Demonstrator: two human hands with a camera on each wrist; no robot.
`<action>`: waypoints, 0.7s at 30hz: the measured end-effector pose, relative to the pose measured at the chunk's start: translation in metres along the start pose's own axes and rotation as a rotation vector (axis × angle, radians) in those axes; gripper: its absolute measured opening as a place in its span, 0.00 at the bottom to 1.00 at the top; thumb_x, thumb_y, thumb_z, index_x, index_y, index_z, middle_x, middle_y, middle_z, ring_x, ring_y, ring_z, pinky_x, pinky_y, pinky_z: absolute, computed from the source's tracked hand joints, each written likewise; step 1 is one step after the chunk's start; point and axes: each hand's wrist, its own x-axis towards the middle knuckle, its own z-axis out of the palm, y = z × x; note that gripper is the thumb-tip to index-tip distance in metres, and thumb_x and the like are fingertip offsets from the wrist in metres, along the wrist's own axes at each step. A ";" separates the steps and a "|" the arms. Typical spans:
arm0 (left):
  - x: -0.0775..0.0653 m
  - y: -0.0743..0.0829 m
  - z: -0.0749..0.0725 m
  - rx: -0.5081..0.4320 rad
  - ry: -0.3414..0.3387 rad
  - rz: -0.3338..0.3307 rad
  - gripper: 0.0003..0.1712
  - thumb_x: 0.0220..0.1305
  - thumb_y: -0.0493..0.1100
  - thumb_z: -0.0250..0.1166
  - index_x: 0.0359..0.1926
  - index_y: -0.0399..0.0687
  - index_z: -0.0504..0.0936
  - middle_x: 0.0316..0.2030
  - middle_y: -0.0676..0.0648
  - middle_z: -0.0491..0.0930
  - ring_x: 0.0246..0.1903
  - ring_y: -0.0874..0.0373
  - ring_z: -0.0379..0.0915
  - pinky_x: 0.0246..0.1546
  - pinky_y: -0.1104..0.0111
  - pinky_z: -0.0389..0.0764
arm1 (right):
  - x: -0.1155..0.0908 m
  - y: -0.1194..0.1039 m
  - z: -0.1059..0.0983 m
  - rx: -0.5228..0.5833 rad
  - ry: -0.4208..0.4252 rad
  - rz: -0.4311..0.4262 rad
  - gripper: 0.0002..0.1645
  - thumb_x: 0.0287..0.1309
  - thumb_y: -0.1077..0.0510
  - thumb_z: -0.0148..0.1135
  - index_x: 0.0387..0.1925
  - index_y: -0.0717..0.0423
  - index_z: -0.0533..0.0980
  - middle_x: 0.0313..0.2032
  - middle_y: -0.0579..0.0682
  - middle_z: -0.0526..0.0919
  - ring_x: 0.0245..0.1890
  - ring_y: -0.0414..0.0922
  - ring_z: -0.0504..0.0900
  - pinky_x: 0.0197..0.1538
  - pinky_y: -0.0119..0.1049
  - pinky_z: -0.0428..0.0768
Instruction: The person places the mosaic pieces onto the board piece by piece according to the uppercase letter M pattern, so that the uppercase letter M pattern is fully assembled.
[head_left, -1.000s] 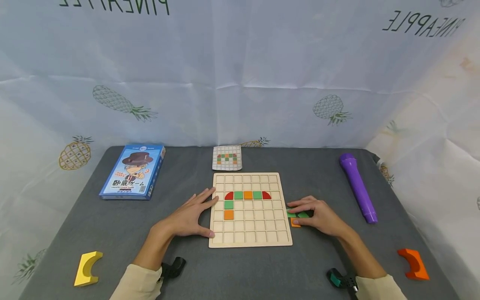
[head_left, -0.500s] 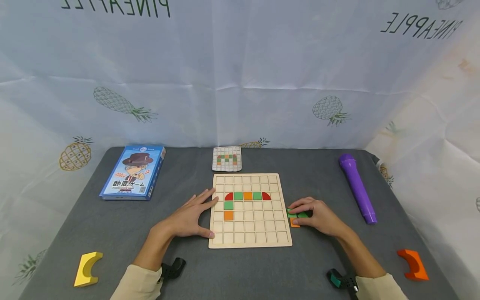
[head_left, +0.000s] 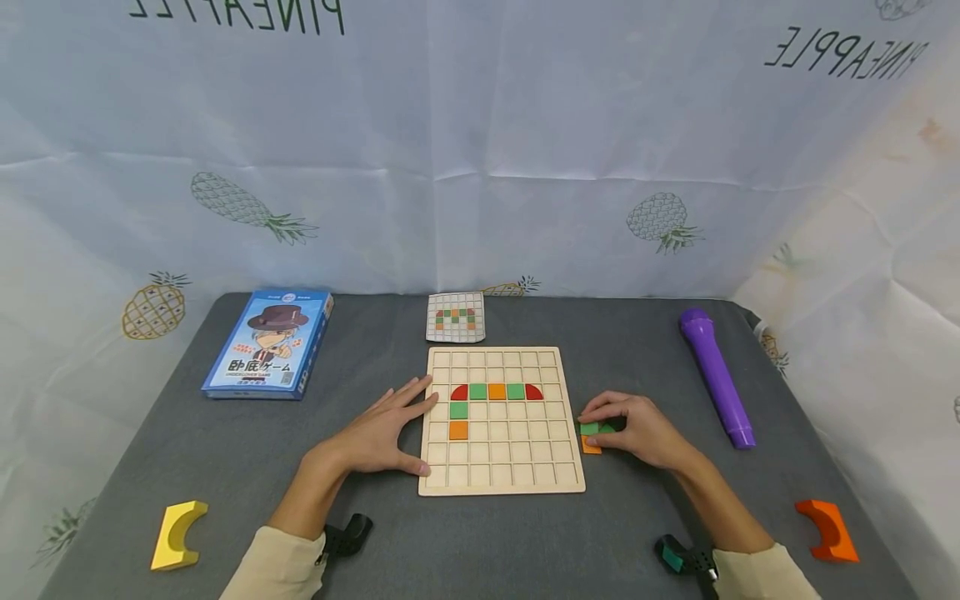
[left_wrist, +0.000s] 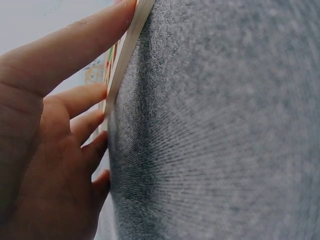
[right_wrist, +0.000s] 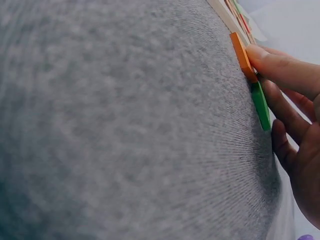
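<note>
A wooden grid board [head_left: 517, 475] lies mid-table with red, green and orange tiles set in it. Along its left edge rests my left hand [head_left: 382, 429], fingers spread, thumb touching the near left corner; the left wrist view shows the thumb [left_wrist: 75, 47] against the board's rim. Just right of the board, my right hand [head_left: 637, 429] pinches a green tile [head_left: 589, 428] between thumb and fingertips. An orange tile [head_left: 592, 446] lies right beside it, under the thumb tip. In the right wrist view the thumb touches that orange tile [right_wrist: 243, 56]. Another green piece [head_left: 607, 428] is partly hidden.
Behind the board lies a small pattern card [head_left: 456, 317]. A blue game box [head_left: 266, 343] is at the back left, a purple microphone-shaped object [head_left: 717, 379] at the right. A yellow arch block [head_left: 177, 536] and an orange arch block [head_left: 828, 531] lie near the front.
My right fingers have drawn in closer round the green tile, which has shifted slightly right. My left hand stays on the board's edge.
</note>
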 end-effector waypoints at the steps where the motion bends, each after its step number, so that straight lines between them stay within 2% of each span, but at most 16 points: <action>1: 0.000 0.000 0.000 0.000 0.000 0.000 0.62 0.48 0.60 0.80 0.78 0.44 0.60 0.83 0.43 0.43 0.82 0.38 0.39 0.79 0.36 0.41 | 0.000 0.000 0.000 0.001 -0.001 0.001 0.15 0.54 0.53 0.77 0.45 0.46 0.89 0.45 0.43 0.88 0.46 0.31 0.81 0.47 0.28 0.81; 4: 0.000 -0.001 0.000 0.003 -0.002 -0.001 0.62 0.48 0.60 0.80 0.78 0.44 0.60 0.83 0.44 0.43 0.82 0.38 0.39 0.79 0.36 0.42 | 0.001 -0.001 -0.002 0.006 -0.008 0.007 0.14 0.55 0.52 0.77 0.45 0.45 0.89 0.45 0.43 0.88 0.45 0.33 0.82 0.45 0.29 0.81; 11: 0.000 -0.001 0.000 0.005 0.001 0.006 0.62 0.48 0.61 0.80 0.79 0.45 0.60 0.83 0.43 0.44 0.82 0.38 0.39 0.79 0.36 0.42 | 0.005 -0.006 -0.005 0.028 -0.004 -0.001 0.13 0.56 0.54 0.76 0.45 0.48 0.89 0.45 0.46 0.89 0.36 0.36 0.81 0.38 0.27 0.80; 21: 0.000 0.000 0.000 0.002 -0.005 0.000 0.62 0.48 0.61 0.80 0.79 0.45 0.60 0.83 0.44 0.43 0.82 0.39 0.38 0.80 0.37 0.41 | 0.016 -0.016 0.001 0.127 -0.011 -0.033 0.14 0.57 0.58 0.75 0.46 0.53 0.88 0.48 0.53 0.89 0.39 0.30 0.85 0.39 0.27 0.86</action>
